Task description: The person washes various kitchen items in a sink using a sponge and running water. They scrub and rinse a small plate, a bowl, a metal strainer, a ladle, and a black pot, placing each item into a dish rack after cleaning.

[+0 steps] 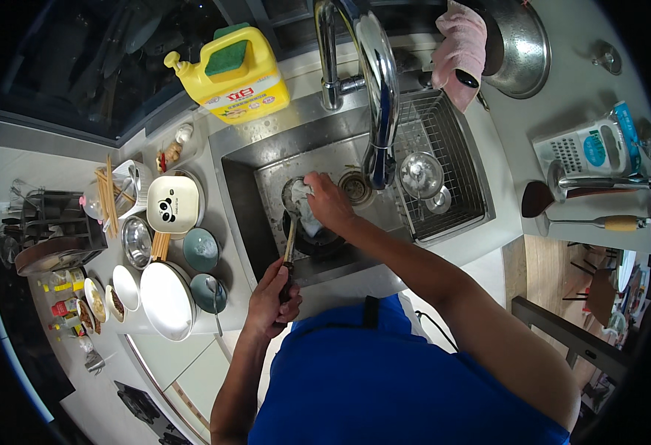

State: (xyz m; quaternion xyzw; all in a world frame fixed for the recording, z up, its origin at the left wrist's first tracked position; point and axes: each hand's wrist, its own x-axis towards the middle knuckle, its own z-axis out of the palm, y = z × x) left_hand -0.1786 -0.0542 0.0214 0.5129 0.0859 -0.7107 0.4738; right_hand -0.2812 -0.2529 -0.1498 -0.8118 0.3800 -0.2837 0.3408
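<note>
My left hand (pixel 275 300) is closed round the dark handle of a long metal ladle (pixel 291 239), whose head lies over the steel sink (pixel 272 167). My right hand (pixel 328 201) presses a whitish cloth (pixel 306 211) against the ladle's head; the fingertips partly hide both. Beneath them in the basin is a dark round pan (pixel 317 245), mostly covered by the cloth and hands. The drain strainer (pixel 355 186) is just right of my right hand. A chrome faucet (pixel 378 100) arches above the sink.
Right of the basin, a wire rack (pixel 461 167) holds a metal strainer (pixel 421 175). Left stand white plates (pixel 167 300), green bowls (pixel 200 249) and a panda-print dish (pixel 175 204). Behind are a yellow detergent jug (pixel 253 83) with a sponge, and a pink towel (pixel 459 50).
</note>
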